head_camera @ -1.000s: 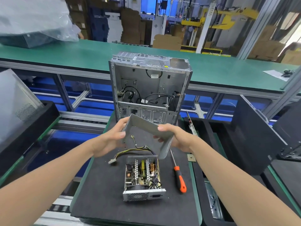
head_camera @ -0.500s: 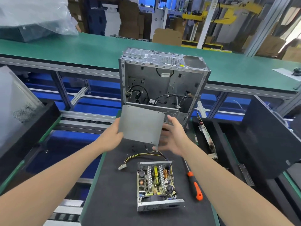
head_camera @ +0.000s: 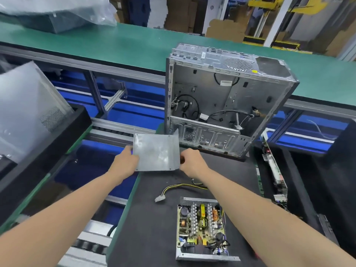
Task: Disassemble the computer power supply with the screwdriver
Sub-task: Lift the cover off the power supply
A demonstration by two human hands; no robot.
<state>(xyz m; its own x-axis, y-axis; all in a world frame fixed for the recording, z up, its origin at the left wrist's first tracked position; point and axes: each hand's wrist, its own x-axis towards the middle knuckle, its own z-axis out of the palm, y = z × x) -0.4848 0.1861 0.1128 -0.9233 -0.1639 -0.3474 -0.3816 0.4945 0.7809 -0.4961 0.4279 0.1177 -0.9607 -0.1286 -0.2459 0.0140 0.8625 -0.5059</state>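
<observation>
The opened power supply [head_camera: 202, 230] lies on the black mat [head_camera: 150, 228], its circuit board bare and its yellow and black cable [head_camera: 173, 187] trailing to a white plug. Above the mat's far left corner, its grey metal cover [head_camera: 157, 152] is held almost flat. My left hand [head_camera: 126, 160] grips the cover's left edge. My right hand [head_camera: 189, 160] pinches the right edge. The screwdriver is hidden behind my right forearm.
An empty computer case [head_camera: 221, 105] stands upright at the mat's far edge, just beyond the cover. A green conveyor bench [head_camera: 115, 45] runs behind it. Black trays with parts flank the mat on the left [head_camera: 38, 151] and right [head_camera: 300, 180].
Both hands have carried the cover leftward and tilted it flatter, toward the mat's far left corner. My right hand has gone from open fingers to pinching its right edge. The camera has turned left.
</observation>
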